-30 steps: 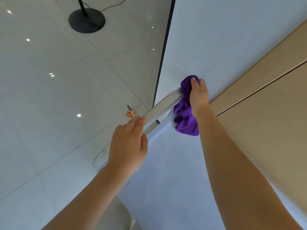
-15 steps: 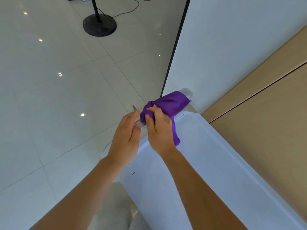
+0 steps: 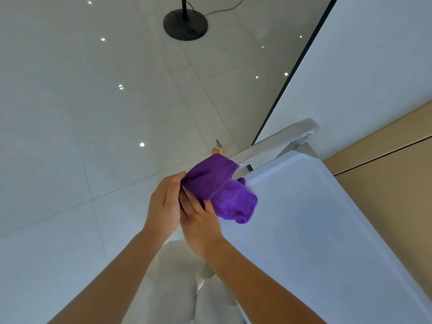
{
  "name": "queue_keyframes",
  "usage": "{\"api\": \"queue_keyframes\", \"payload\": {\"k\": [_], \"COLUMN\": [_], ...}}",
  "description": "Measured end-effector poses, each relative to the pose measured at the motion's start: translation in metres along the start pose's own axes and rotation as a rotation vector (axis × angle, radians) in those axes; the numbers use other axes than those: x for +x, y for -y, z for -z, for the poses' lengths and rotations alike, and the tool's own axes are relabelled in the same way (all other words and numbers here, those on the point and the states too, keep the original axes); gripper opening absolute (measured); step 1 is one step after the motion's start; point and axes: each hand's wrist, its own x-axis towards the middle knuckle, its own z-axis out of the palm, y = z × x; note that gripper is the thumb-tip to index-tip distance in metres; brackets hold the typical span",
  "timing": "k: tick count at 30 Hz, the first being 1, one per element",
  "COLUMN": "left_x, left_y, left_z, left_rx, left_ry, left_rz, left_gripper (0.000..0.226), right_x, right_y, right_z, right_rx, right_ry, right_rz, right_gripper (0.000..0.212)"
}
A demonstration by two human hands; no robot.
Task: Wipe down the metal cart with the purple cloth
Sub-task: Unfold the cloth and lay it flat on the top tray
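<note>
Both hands, L (image 3: 164, 204) & R (image 3: 201, 220), pinch purple cloth (image 3: 222, 190) just off metal cart (image 3: 315, 218) handle-end edge; open tiled floor (image 3: 81, 136) left.

Glossy tiled floor, a lamp stand, and walls around the work spot

A black round stand base (image 3: 185, 25) is sitting on the pale tiled floor (image 3: 81, 113) at twelve o'clock, its cord (image 3: 224, 9) trailing away toward one o'clock; ceiling lights are reflecting off the tiles. A white wall panel (image 3: 364, 73) is rising at two o'clock, with a tan wooden panel (image 3: 388, 183) running below it at three o'clock.
</note>
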Motion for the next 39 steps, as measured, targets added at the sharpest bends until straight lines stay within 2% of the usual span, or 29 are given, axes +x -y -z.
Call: {"api": "queue_keyframes", "payload": {"k": [5, 8, 10, 13, 18, 20, 23, 25, 28, 31, 34, 37, 39], "left_x": [-0.005, -0.005, -0.005, 0.001, 0.017, 0.020, 0.025, 0.032, 0.046, 0.057, 0.059, 0.067, 0.074], "left_y": [0.019, 0.022, 0.022, 0.019, -0.012, -0.027, -0.050, -0.061, -0.066, -0.060, -0.061, -0.088, -0.108], "left_z": [0.008, 0.000, -0.006, -0.016, -0.035, -0.044, -0.062, -0.074, -0.088, -0.101, -0.122, -0.156, -0.188], "left_rx": [0.069, 0.120, 0.172, 0.177, -0.058, -0.138, -0.138, 0.025, 0.339, 0.585, 0.943, 1.238, 1.353], "left_ry": [0.075, 0.109, 0.133, 0.149, 0.114, 0.157, 0.200, 0.215, 0.229, 0.282, 0.204, 0.325, 0.391], "left_rz": [0.090, 0.083, 0.025, -0.071, -0.037, -0.046, -0.130, -0.259, -0.466, -0.478, -0.565, -0.518, -0.593], "left_gripper": [0.026, 0.024, 0.022, 0.040, 0.030, 0.029, 0.033, 0.040, 0.046, 0.061, 0.063, 0.060, 0.062], "right_x": [0.001, 0.004, 0.003, 0.002, 0.000, 0.010, 0.028, 0.033, 0.033, 0.029, 0.025, 0.027, 0.026], "right_y": [-0.017, -0.035, -0.042, -0.054, -0.079, -0.092, -0.119, -0.136, -0.153, -0.190, -0.240, -0.278, -0.299], "right_z": [-0.030, -0.038, -0.038, -0.023, 0.016, 0.034, 0.050, 0.053, 0.054, 0.060, 0.067, 0.080, 0.087], "right_rx": [-0.081, -0.012, 0.124, 0.290, 0.347, 0.338, 0.263, 0.181, 0.109, 0.065, 0.040, 0.141, 0.234], "right_ry": [0.245, 0.272, 0.199, 0.074, -0.290, -0.410, -0.466, -0.457, -0.468, -0.437, -0.390, -0.254, -0.157], "right_rz": [0.138, 0.168, 0.183, 0.132, 0.252, 0.149, -0.042, -0.065, -0.096, -0.271, -0.470, -0.634, -0.812], "right_gripper": [0.060, 0.050, 0.025, 0.018, 0.026, 0.024, 0.033, 0.041, 0.032, 0.036, 0.041, 0.044, 0.046]}}
